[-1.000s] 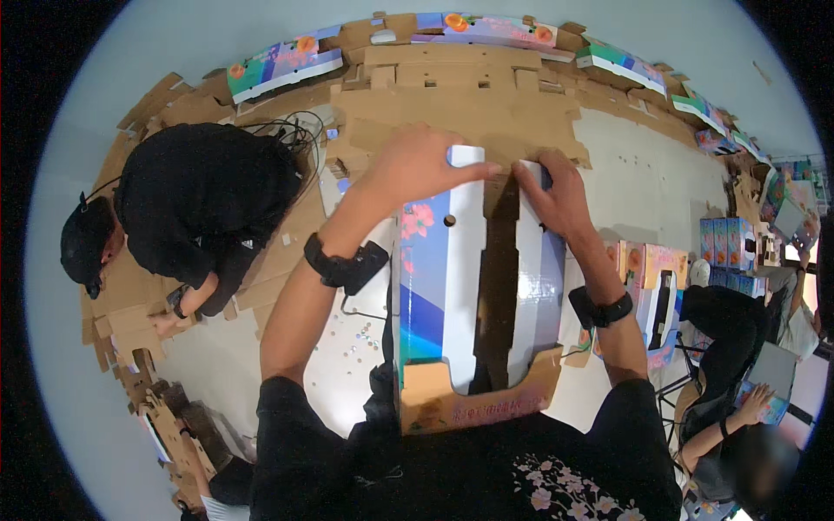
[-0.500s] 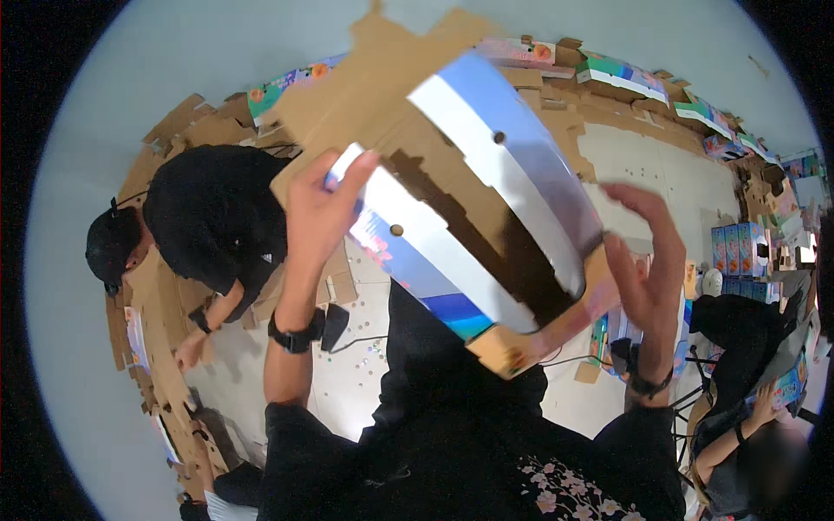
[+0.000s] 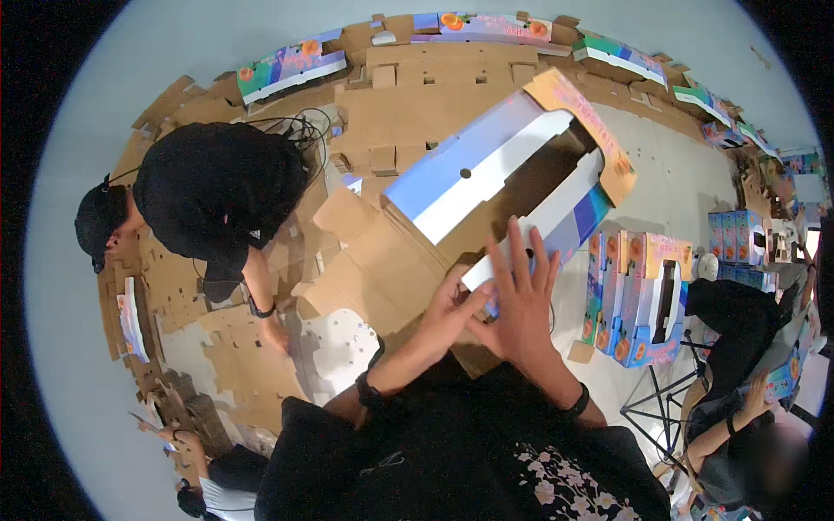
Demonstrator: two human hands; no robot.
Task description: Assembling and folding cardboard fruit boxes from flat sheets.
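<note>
A partly folded cardboard box (image 3: 506, 174) is held up in front of me, its printed purple and blue sides folded along white strips. Its orange-and-pink printed end (image 3: 612, 161) points to the far right, and plain brown flaps (image 3: 373, 260) spread out at the near left. My left hand (image 3: 447, 314) pinches the near corner of the white-edged side panel. My right hand (image 3: 523, 300) lies against that same panel, fingers stretched out and nearly flat. Part of the panel is hidden under the fingers.
Flat brown cardboard (image 3: 382, 100) covers the floor ahead. Finished printed boxes (image 3: 638, 300) stand upright at the right, beside a black tripod-like stand (image 3: 665, 399). A co-worker in black (image 3: 221, 200) bends down at the left; another person (image 3: 738, 408) sits at the far right.
The box has swung round, its printed end moving from near me to the far right. My left hand has shifted right along it, and my right hand has come onto the side panel.
</note>
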